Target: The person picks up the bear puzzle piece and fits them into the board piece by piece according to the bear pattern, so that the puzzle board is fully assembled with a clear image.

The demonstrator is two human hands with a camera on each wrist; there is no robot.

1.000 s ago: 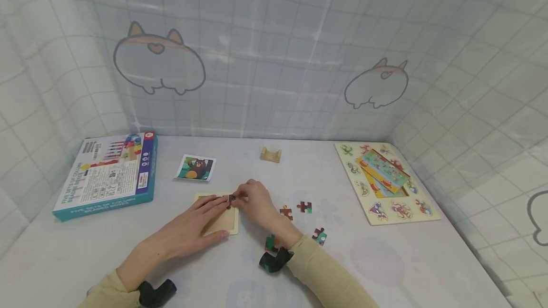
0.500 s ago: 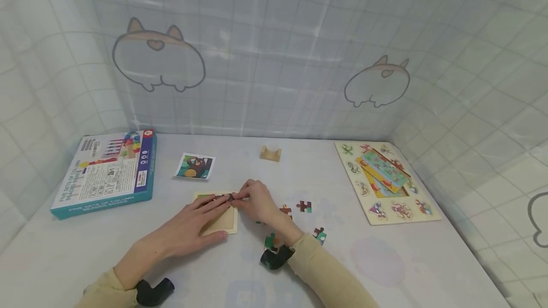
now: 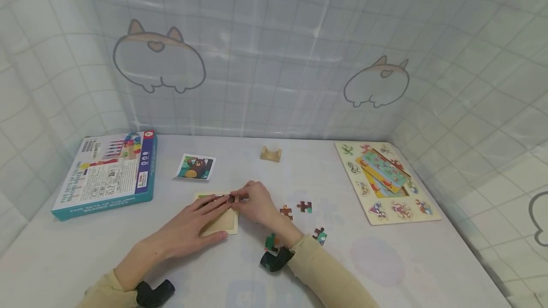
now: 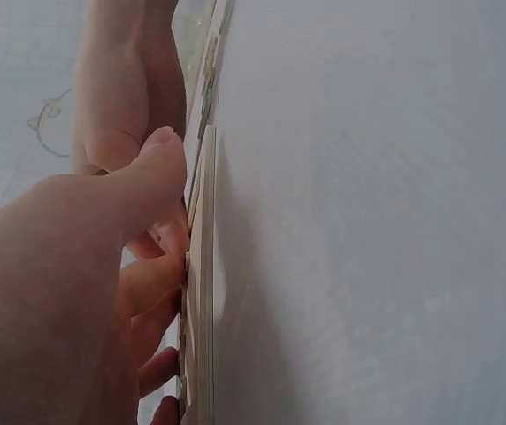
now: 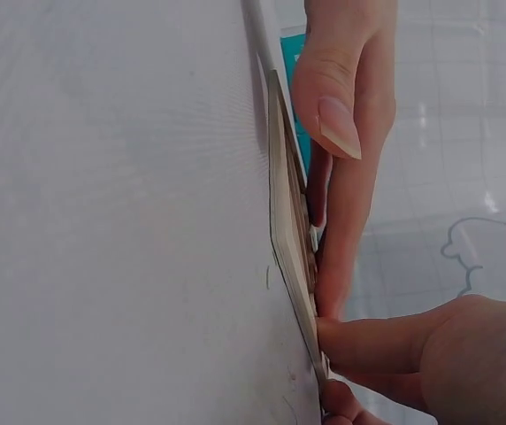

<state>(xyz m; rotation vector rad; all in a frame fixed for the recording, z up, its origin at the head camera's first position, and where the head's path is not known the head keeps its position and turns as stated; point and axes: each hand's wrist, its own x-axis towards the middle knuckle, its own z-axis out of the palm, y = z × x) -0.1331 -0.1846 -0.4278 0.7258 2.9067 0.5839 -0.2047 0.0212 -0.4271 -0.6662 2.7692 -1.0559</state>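
Note:
A shallow wooden puzzle tray (image 3: pixel 229 224) lies on the table in the head view, partly under my left hand (image 3: pixel 186 232). That hand rests flat on it, fingers stretched over pieces along the far side. At the tray's far right corner, my right hand (image 3: pixel 257 207) pinches a dark brown jigsaw piece (image 3: pixel 232 198) between thumb and fingers, close to the left fingertips. Most of this piece is hidden. Both wrist views show the tray (image 4: pixel 202 292) edge-on, with the fingers of both hands meeting on it. Several loose jigsaw pieces (image 3: pixel 305 206) lie around my right forearm.
A bear picture card (image 3: pixel 196 167) lies behind the tray, and a small wooden holder (image 3: pixel 271 154) stands farther back. At left is a boxed toy (image 3: pixel 107 175). An animal puzzle board (image 3: pixel 364 203) with colourful cards (image 3: pixel 385 170) on it lies at right.
My right fingers have shifted slightly over the piece at the tray's corner. The left hand stays in place on the tray.

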